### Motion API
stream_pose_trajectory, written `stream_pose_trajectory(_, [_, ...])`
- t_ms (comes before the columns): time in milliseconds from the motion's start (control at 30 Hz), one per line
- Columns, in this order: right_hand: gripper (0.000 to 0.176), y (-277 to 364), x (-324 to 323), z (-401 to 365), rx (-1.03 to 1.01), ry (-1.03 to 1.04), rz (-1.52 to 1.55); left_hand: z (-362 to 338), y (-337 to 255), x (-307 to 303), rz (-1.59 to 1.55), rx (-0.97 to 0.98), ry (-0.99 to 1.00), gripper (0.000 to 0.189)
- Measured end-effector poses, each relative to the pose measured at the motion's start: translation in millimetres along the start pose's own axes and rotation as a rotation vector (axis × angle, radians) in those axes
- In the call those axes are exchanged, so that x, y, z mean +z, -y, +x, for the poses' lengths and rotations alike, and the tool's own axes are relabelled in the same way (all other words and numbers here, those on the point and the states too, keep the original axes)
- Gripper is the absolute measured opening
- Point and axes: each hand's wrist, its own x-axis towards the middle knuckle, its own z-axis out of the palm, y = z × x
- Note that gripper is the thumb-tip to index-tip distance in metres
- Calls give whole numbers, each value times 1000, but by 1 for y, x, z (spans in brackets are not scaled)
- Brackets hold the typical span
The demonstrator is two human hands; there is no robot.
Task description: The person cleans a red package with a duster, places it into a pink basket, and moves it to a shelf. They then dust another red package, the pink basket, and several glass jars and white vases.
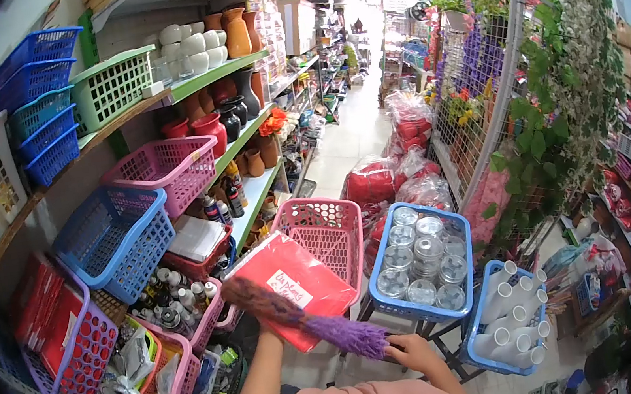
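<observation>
My right hand [413, 353] is closed round the end of a fluffy duster [346, 335], purple near the hand and brown at its blurred far end. The duster lies slantwise across the front of a flat red packet [316, 264] with a handwritten white label. Under the packet's lower left edge is my left hand [269, 340], which seems to hold it; its fingers are hidden. Just behind the packet stands a pink plastic basket [353, 228], partly covered by it.
On the right are a blue basket [465, 273] of clear glass jars and a blue basket [476, 359] of white vases. Crowded shelves [192, 78] line the left, with a blue basket [119, 247] and small bottles [185, 298]. A wire rack [504, 84] carries artificial plants.
</observation>
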Motion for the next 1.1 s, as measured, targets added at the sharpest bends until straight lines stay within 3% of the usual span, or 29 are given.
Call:
stream_pose_trajectory(67, [26, -4, -1, 2, -93, 30, -3, -2, 3, -6, 3, -15, 9, 62])
stream_pose_trajectory(133, [27, -2, 4, 5, 212, -40, -137, 4, 9, -2, 11, -32, 12, 61])
stream_pose_trajectory(167, [27, 0, 5, 4, 221, -44, -132, 2, 11, -3, 15, -42, 10, 61])
stream_pose_trajectory(233, [27, 9, 3, 2, 199, 22, -49, 5, 8, -2, 19, -60, 8, 61])
stream_pose_trajectory(267, [27, 7, 1, -2, 55, 90, -71, 0, 8, -8, 22, -70, 8, 61])
stream_pose_trajectory(367, [28, 2, -3, -2, -25, 78, -76, 3, 8, -8, 26, -96, 11, 61])
stream_pose_trajectory(533, [31, 4, -2, 4, 242, -103, -45, 17, 19, 1, 25, -139, 9, 61])
stream_pose_trajectory(567, [31, 5, -3, 3, 246, -110, -44, 24, 22, 5, 26, -147, 11, 61])
stream_pose_trajectory(633, [29, 2, -6, -3, 30, 76, -53, 22, 19, -2, 28, -165, 15, 60])
stream_pose_trajectory(667, [28, -14, -3, -4, -38, 74, -104, 15, 18, -10, 27, -173, 18, 60])
stream_pose_trajectory(767, [28, -4, -14, -1, 143, -21, -58, 32, 12, -3, 22, -184, 29, 60])
stream_pose_trajectory(800, [29, -28, -1, 1, 192, -136, -23, 38, 16, 0, 21, -187, 30, 60])
stream_pose_trajectory(900, [28, -12, -1, 0, 197, -112, 36, 43, 9, -3, 23, -197, 39, 60])
stream_pose_trajectory(933, [27, -18, 0, -1, 162, 4, -17, 46, 3, -3, 26, -203, 41, 60])
stream_pose_trajectory(1033, [24, -11, -2, 1, 16, 2, -45, 49, -1, -11, 29, -221, 51, 60])
stream_pose_trajectory(1100, [24, -7, 2, 12, 100, -96, -53, 64, -8, -11, 28, -227, 56, 59])
